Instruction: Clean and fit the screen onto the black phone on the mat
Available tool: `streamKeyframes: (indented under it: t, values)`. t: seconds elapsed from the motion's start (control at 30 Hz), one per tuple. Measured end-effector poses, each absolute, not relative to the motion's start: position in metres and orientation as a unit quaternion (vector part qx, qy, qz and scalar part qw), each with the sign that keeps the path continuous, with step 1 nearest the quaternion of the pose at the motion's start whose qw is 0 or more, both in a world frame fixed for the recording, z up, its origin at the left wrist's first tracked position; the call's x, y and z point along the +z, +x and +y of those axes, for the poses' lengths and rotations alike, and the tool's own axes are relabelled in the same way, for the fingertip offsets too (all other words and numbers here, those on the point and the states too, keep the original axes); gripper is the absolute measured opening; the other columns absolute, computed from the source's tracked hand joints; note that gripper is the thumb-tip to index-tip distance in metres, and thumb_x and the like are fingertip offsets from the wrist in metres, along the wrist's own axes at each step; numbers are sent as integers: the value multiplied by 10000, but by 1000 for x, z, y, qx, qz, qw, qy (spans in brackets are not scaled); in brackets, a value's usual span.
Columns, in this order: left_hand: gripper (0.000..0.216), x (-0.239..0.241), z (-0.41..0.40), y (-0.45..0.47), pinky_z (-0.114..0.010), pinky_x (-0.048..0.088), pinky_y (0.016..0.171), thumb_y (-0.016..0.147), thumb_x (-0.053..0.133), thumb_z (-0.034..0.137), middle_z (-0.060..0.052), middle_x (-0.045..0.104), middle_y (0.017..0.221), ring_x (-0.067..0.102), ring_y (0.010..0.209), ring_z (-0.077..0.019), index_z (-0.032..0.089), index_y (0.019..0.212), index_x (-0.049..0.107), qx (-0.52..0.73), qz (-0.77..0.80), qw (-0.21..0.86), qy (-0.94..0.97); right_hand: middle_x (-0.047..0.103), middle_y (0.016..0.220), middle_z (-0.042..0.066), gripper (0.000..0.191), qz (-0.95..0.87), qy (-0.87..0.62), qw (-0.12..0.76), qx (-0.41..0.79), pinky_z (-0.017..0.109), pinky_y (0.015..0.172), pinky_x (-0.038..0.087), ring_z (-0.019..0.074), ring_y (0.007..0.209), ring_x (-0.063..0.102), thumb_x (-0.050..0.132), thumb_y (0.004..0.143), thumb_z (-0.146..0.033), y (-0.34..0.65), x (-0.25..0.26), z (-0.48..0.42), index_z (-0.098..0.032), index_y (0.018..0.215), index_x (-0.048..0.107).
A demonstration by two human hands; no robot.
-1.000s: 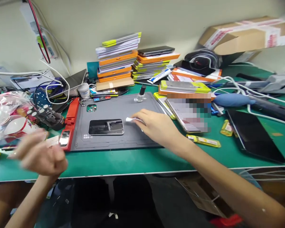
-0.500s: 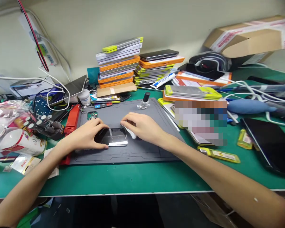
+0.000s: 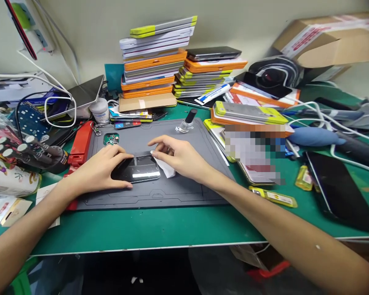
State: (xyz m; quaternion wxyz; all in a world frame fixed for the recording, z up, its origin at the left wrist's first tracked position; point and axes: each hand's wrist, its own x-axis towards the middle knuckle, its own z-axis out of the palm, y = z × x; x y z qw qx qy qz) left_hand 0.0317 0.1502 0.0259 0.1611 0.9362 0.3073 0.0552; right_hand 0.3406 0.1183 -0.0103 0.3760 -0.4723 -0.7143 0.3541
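A smartphone with a dark, glossy screen lies face up on the grey work mat. My left hand grips its left end, thumb along the near edge and fingers at the far edge. Just past the phone's right end, my right hand pinches a white tissue between thumb and fingers, and the tissue hangs down towards the mat. Behind that hand a small clear bottle with a black cap stands on the mat.
Stacks of orange, grey and yellow boxes rise at the back. A red tool and a holder of screwdrivers are at left. To the right lie a large black tablet-like device, a yellow blade pack and white cables.
The camera view has shifted, moving the scene slightly. My right hand's fingers have lifted and curled a little, and more of the white tissue shows. My left hand keeps its hold on the phone.
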Motion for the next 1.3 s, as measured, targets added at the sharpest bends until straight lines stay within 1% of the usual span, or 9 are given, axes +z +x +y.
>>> streamKeyframes:
  t: [0.17, 0.37, 0.47, 0.57, 0.67, 0.73, 0.8, 1.17, 1.3]
  values:
    - [850, 26, 150, 32, -523, 543, 1178, 986, 777, 797, -151, 669, 1399, 645, 1309, -357, 215, 1596, 670, 71, 301, 186, 933, 857, 1136, 72, 271, -701, -462, 388, 380, 354, 823, 602, 233, 1010, 790, 684, 1075, -368, 340, -12, 118, -228, 1282, 788]
    - [874, 25, 151, 32, -531, 553, 1166, 965, 770, 841, -152, 688, 1391, 653, 1320, -364, 219, 1575, 695, 87, 300, 212, 926, 855, 1199, 79, 286, -778, -424, 355, 298, 412, 1018, 614, 251, 1126, 798, 608, 1082, -216, 344, -14, 120, -232, 1297, 796]
    - [725, 26, 151, 33, -510, 538, 1178, 1065, 662, 792, -140, 719, 1394, 659, 1329, -348, 239, 1532, 712, 101, 311, 205, 922, 834, 1226, 81, 247, -803, -401, 327, 295, 422, 1019, 613, 251, 1094, 790, 652, 1077, -254, 350, -10, 123, -240, 1262, 815]
    - [498, 28, 150, 36, -454, 526, 1142, 1157, 524, 637, -115, 775, 1309, 684, 1277, -319, 236, 1312, 774, 146, 363, 164, 906, 819, 1186, 73, 242, -792, -398, 314, 340, 410, 969, 608, 235, 1016, 778, 713, 1040, -293, 356, -7, 129, -237, 1245, 828]
    - [418, 32, 147, 38, -373, 494, 890, 1141, 438, 511, -74, 779, 990, 708, 962, -254, 228, 969, 693, 190, 463, 103, 860, 804, 1113, 65, 238, -766, -409, 326, 374, 388, 891, 596, 220, 952, 747, 751, 995, -310, 358, -9, 133, -223, 1202, 830]
    - [404, 34, 144, 39, -358, 374, 727, 1103, 428, 507, -34, 660, 750, 600, 719, -212, 241, 825, 551, 189, 524, 73, 827, 797, 1070, 56, 216, -756, -419, 338, 373, 380, 859, 583, 213, 926, 727, 749, 987, -299, 355, -12, 134, -221, 1176, 820]
    - [416, 35, 143, 40, -367, 272, 680, 1075, 411, 522, -17, 521, 631, 471, 612, -197, 250, 760, 435, 174, 554, 49, 813, 791, 1051, 48, 168, -759, -427, 350, 346, 376, 849, 569, 209, 908, 712, 730, 1000, -277, 350, -16, 132, -226, 1141, 806]
    - [558, 37, 145, 44, -394, 232, 679, 1097, 333, 555, -88, 602, 585, 588, 630, -260, 256, 627, 361, 66, 600, 35, 797, 745, 1269, 72, 92, -822, -471, 311, 79, 323, 682, 475, 199, 969, 730, 701, 1135, -310, 336, -22, 116, -235, 1188, 692]
    - [645, 39, 144, 46, -403, 245, 675, 1099, 353, 575, -113, 661, 598, 651, 677, -299, 262, 535, 347, 18, 613, 17, 789, 767, 1114, 67, 178, -841, -453, 292, 37, 364, 800, 534, 239, 992, 714, 751, 1133, -360, 340, -22, 119, -226, 1044, 674]
